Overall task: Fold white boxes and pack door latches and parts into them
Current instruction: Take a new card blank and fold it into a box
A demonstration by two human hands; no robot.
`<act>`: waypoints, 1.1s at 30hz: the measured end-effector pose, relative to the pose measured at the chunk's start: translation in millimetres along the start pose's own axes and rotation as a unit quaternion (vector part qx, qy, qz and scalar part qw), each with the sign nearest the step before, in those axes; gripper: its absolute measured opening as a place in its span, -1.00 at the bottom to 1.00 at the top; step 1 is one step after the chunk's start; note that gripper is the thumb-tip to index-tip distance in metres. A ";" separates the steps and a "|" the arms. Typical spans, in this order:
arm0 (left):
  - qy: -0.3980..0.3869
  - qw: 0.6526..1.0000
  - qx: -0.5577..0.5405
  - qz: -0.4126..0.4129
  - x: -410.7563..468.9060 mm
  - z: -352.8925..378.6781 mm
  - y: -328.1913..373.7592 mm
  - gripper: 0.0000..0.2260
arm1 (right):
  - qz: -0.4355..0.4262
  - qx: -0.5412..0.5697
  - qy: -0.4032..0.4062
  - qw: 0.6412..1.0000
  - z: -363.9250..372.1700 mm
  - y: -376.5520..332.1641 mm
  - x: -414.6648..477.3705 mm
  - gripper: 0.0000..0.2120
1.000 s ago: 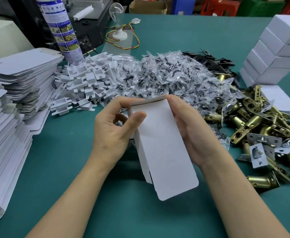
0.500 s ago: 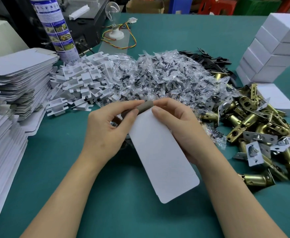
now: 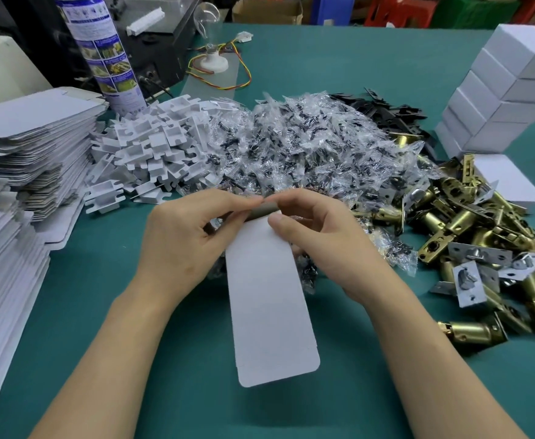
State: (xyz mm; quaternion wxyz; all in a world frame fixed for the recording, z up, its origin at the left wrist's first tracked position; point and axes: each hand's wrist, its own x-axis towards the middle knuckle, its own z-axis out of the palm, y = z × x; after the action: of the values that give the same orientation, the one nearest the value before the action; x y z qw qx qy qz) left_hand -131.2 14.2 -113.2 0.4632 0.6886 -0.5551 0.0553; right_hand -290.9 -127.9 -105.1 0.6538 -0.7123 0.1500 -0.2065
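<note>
The half-folded white box [image 3: 269, 305], held over the green surface [image 3: 126, 359] just before the heap of bagged parts [image 3: 307, 147], is pinched at its top flap between the fingertips of the left hand [image 3: 180, 245] and right hand [image 3: 323, 245], so uneven pressure could crease it crooked or let it slip.
</note>
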 end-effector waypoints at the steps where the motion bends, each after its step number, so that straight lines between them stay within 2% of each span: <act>1: -0.003 1.000 0.009 0.004 0.1 0.0 -0.4 -0.84 | 0.001 -0.003 0.002 1.000 0.5 -0.3 0.2 -0.83; 6: -0.017 0.999 0.026 0.036 -0.3 0.0 3.4 -0.81 | 0.006 -0.013 0.027 1.000 1.8 3.4 2.6 -0.84; 11: -0.003 0.999 0.047 0.027 -0.5 -0.6 1.9 -0.80 | 0.017 -0.014 0.023 0.999 1.5 7.1 2.0 -0.68; 18: -0.015 0.997 0.042 0.064 -0.5 -0.1 0.4 -0.83 | 0.005 -0.019 0.029 0.999 1.8 5.7 1.9 -0.74; 24: 0.016 0.996 0.065 0.053 -2.2 -0.8 1.5 -0.84 | 0.014 -0.032 0.024 0.999 2.8 3.8 0.6 -0.77; 33: 0.006 0.996 0.065 0.054 -2.7 0.5 3.0 -0.85 | 0.008 -0.047 0.016 0.999 2.4 4.0 0.1 -0.76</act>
State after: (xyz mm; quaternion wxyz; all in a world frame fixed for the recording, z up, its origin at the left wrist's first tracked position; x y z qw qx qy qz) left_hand -134.9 15.9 -113.4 0.4172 0.6857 -0.5841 0.1206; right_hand -289.4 -126.3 -109.2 0.6188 -0.7377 0.1757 -0.2050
